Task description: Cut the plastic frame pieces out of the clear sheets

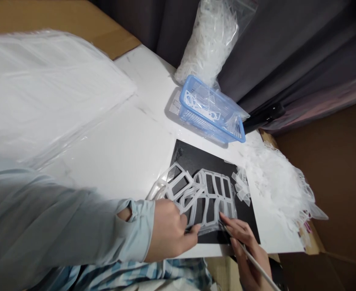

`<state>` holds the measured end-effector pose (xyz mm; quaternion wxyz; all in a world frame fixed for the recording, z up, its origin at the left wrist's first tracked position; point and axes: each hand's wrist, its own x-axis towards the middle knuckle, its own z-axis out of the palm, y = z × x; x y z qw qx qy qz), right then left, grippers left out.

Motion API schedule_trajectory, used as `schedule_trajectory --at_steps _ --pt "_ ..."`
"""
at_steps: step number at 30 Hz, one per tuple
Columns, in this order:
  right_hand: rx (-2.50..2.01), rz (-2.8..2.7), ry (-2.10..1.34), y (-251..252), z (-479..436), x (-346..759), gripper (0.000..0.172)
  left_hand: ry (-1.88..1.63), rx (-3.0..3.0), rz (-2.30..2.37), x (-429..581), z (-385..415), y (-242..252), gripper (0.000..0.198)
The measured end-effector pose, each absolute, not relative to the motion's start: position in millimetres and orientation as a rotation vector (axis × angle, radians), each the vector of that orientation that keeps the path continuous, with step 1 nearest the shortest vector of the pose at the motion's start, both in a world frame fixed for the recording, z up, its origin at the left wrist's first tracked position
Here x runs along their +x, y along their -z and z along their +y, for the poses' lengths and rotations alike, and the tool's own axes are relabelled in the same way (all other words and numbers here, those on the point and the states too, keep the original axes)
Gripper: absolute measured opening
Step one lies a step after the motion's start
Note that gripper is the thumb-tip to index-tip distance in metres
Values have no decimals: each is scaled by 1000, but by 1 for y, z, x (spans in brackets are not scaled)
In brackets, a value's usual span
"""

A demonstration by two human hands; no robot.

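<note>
On a black mat (192, 157) lies a translucent plastic sheet (217, 199) cut into rows of rectangular frames. Its left part is a loose, bent lattice of frames (179, 182) raised off the rest. My left hand (168, 232) is closed at the sheet's near-left edge, its curled fingers on the lattice and its thumb at the border. My right hand (252, 246) grips a slim, pale, pen-like tool (253, 260). The tool's tip touches or hovers at the sheet's near-right part; which, I cannot tell. Small clear cut pieces (242, 184) lie at the mat's right side.
A blue mesh basket (212, 123) holds white cut pieces behind the mat. Behind it stands a full clear bag (211, 40). Loose translucent scraps (277, 182) are heaped at right. Plastic-wrapped sheets (44, 97) are stacked at left, near cardboard (59, 16).
</note>
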<state>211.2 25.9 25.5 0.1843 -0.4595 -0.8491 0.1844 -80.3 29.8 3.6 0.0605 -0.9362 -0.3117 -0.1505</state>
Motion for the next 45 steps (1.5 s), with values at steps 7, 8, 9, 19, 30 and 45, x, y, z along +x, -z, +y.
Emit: schedule_trajectory --at_steps 7,8,9,19,30,45 --pt "-1318 -2329 -242 -8 19 210 29 486 -2814 -890 -80 30 -2 39" --pt "-1263 -2336 -233 -8 20 210 30 484 -2812 -892 -80 30 -1 39" --pt "-1227 -2328 -228 -8 20 209 31 485 -2812 -895 -80 30 -1 39" --pt "-1479 -1514 76 -14 50 231 30 445 -2863 -861 -84 30 -10 37" --pt "-1485 -1862 -429 -27 29 227 20 475 -2750 -904 -79 23 -13 33" --pt "-1383 -2092 -784 -38 24 209 20 450 -2606 -1206 -68 1 -25 27"
